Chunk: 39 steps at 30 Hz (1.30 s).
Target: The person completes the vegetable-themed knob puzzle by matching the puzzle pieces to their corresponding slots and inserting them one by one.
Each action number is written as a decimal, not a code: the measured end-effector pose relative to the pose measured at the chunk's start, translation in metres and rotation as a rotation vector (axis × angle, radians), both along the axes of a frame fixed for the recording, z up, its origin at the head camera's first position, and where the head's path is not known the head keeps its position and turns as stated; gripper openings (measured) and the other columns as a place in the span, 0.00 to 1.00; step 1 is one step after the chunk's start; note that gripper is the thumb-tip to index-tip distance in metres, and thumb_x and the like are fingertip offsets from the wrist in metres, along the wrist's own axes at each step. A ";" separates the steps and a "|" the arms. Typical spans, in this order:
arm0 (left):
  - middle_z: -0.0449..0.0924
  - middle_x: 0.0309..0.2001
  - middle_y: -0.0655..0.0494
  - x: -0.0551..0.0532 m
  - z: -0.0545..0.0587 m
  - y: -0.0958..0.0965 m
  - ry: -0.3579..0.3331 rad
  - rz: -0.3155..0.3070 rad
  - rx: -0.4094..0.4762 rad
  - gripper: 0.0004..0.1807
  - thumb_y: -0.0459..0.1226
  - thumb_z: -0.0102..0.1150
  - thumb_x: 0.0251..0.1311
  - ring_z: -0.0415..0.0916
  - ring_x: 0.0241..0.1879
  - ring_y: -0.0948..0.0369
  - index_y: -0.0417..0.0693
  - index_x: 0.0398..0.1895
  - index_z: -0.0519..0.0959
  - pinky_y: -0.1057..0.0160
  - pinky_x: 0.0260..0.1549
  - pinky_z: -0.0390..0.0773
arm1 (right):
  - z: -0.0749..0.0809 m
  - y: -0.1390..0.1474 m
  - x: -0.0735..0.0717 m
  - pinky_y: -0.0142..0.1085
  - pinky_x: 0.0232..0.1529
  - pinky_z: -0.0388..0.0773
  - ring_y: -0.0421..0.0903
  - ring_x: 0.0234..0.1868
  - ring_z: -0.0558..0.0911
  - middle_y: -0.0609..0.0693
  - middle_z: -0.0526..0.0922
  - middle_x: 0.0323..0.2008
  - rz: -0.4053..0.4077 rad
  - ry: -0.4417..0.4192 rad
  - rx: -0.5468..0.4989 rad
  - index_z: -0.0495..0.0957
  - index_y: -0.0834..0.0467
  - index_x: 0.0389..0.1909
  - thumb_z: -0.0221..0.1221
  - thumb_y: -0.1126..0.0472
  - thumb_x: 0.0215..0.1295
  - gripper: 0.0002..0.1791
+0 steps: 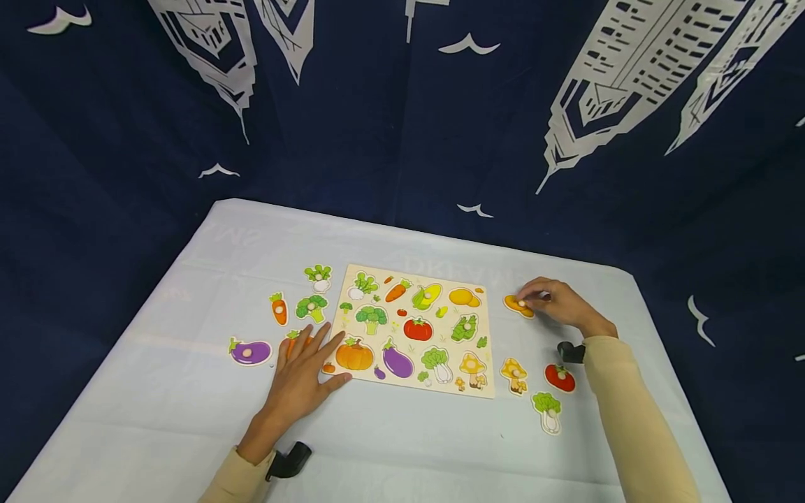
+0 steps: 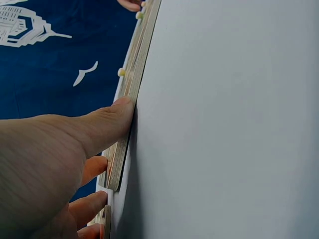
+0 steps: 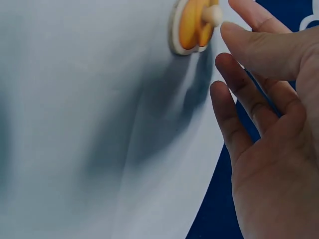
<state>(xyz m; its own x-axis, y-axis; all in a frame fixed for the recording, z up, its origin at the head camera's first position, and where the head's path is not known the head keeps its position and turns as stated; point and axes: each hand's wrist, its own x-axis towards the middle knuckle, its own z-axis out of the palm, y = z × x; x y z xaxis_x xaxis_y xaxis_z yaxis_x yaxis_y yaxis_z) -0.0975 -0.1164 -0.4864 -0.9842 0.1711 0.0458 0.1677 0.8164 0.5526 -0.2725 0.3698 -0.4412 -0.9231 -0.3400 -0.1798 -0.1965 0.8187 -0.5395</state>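
My left hand [image 1: 300, 383] rests with fingers spread at the near-left corner of a wooden vegetable puzzle board [image 1: 402, 392]. In the left wrist view its thumb [image 2: 112, 119] touches the edge of the board [image 2: 144, 45]. A pumpkin piece [image 1: 291, 344] lies partly hidden under those fingers. My right hand [image 1: 560, 302] is beyond the board's right side, over a yellow-orange potato piece [image 1: 512, 304]. In the right wrist view the thumb and forefinger tips are right at the round knob [image 3: 213, 16] of that piece, with a small gap showing; the other fingers are loosely bent.
Left of the board lie eggplant [image 1: 251, 353], carrot [image 1: 279, 309], broccoli [image 1: 311, 307] and turnip [image 1: 318, 274] pieces. On the right are mushroom [image 1: 514, 374], tomato [image 1: 560, 378] and bok choy [image 1: 546, 404] pieces. A dark blue patterned curtain [image 1: 377, 140] hangs behind the white-covered table [image 1: 402, 447].
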 end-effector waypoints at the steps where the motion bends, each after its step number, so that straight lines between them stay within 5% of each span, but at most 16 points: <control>1: 0.58 0.77 0.44 0.000 0.000 0.000 -0.004 0.001 0.001 0.42 0.49 0.71 0.57 0.45 0.77 0.39 0.51 0.74 0.67 0.32 0.70 0.38 | 0.000 -0.001 -0.001 0.44 0.53 0.74 0.55 0.56 0.76 0.59 0.81 0.56 0.007 -0.003 0.005 0.85 0.58 0.47 0.58 0.70 0.69 0.11; 17: 0.57 0.77 0.43 -0.001 -0.001 0.001 -0.014 0.002 0.011 0.42 0.49 0.71 0.57 0.43 0.78 0.38 0.50 0.74 0.67 0.32 0.70 0.36 | -0.003 -0.006 -0.007 0.35 0.43 0.77 0.49 0.42 0.76 0.56 0.84 0.45 0.095 0.022 0.056 0.86 0.56 0.35 0.60 0.78 0.61 0.14; 39: 0.57 0.77 0.43 0.001 0.000 0.001 -0.009 0.008 0.014 0.42 0.48 0.71 0.56 0.44 0.78 0.38 0.51 0.74 0.67 0.31 0.70 0.36 | -0.002 -0.012 -0.006 0.39 0.42 0.78 0.48 0.40 0.77 0.55 0.84 0.43 0.094 0.002 0.113 0.84 0.56 0.33 0.58 0.79 0.60 0.15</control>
<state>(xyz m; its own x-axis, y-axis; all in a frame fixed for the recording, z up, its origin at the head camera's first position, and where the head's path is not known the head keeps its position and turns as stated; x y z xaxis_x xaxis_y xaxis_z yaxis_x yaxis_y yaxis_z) -0.0966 -0.1158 -0.4867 -0.9860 0.1622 0.0392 0.1557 0.8101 0.5652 -0.2786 0.3578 -0.4433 -0.8885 -0.4028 -0.2198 -0.2763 0.8521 -0.4446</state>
